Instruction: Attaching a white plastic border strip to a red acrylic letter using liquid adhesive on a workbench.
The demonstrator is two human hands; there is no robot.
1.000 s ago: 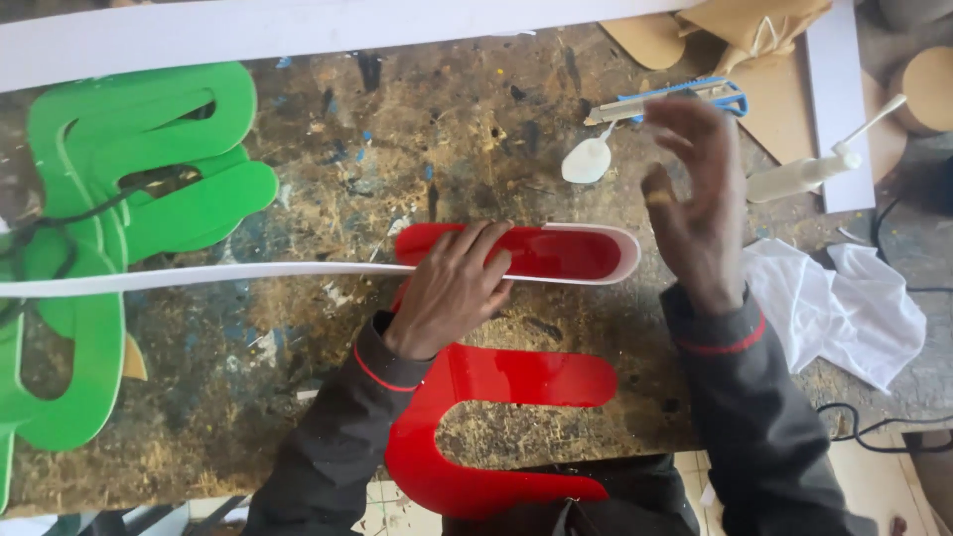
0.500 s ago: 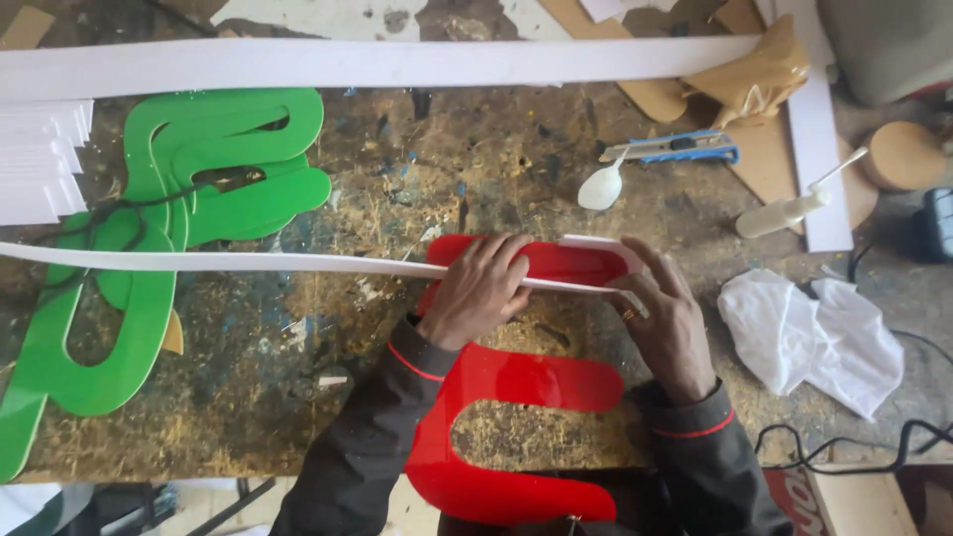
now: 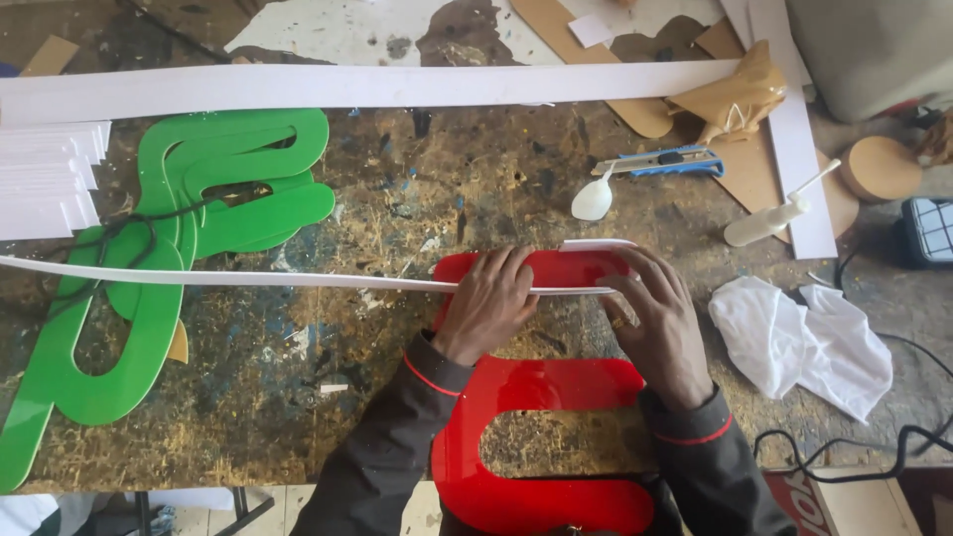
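Two hands pressing thin white strip [image 3: 298,279] against upper edge of red acrylic letter [image 3: 541,377]: left hand [image 3: 488,303] flat on strip, right hand [image 3: 660,313] pinching strip's bent end at corner. Best kept flush, pressure even along curve. Versus half-second earlier: strip wrapped further round corner. Nearby: green letters [image 3: 149,258], blue utility knife [image 3: 667,161], white cloth [image 3: 799,337], scarred workbench [image 3: 476,179].

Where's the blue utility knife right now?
Head view, upper right of the workbench: the blue utility knife lies flat just above the white plastic spoon, beyond the right hand, untouched.
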